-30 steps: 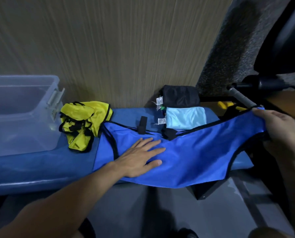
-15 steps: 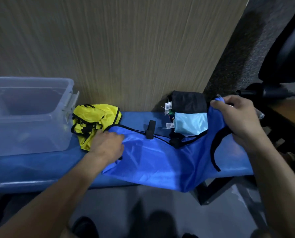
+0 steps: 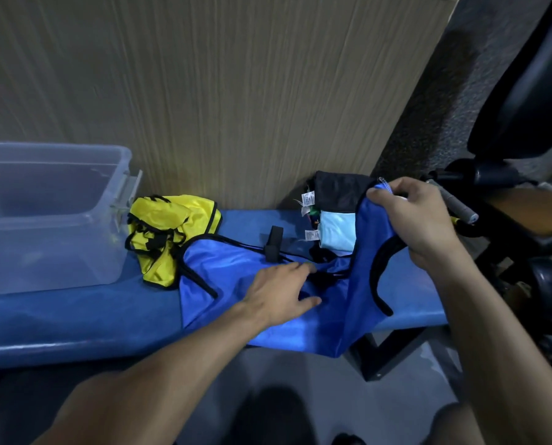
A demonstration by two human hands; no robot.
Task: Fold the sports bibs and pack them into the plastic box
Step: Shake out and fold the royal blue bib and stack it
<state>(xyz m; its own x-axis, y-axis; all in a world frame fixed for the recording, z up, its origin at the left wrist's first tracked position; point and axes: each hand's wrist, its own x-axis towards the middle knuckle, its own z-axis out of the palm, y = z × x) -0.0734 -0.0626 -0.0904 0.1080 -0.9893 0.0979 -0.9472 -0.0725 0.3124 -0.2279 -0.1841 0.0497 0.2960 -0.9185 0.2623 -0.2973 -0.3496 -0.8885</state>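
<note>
A blue bib [image 3: 236, 274] with black trim lies spread on the blue bench [image 3: 75, 319], its lower edge hanging over the front. My left hand [image 3: 281, 292] presses flat on the bib's middle, fingers straight. My right hand [image 3: 419, 223] grips the bib's right end and holds it lifted above the bench. A crumpled yellow bib [image 3: 168, 232] lies left of the blue one. The clear plastic box [image 3: 43, 216] stands at the bench's left end, with nothing visible inside it.
A stack of folded bibs, black [image 3: 338, 191] above light blue [image 3: 337, 232] with white tags, sits against the wooden wall panel [image 3: 204, 91]. A small black strap piece [image 3: 274, 244] lies on the bench. Dark equipment with a grey handle [image 3: 454, 203] stands to the right.
My right hand has carried the bib's right end leftwards and up over the bench. My left hand went to the bib's left edge, then returned to press on its middle.
</note>
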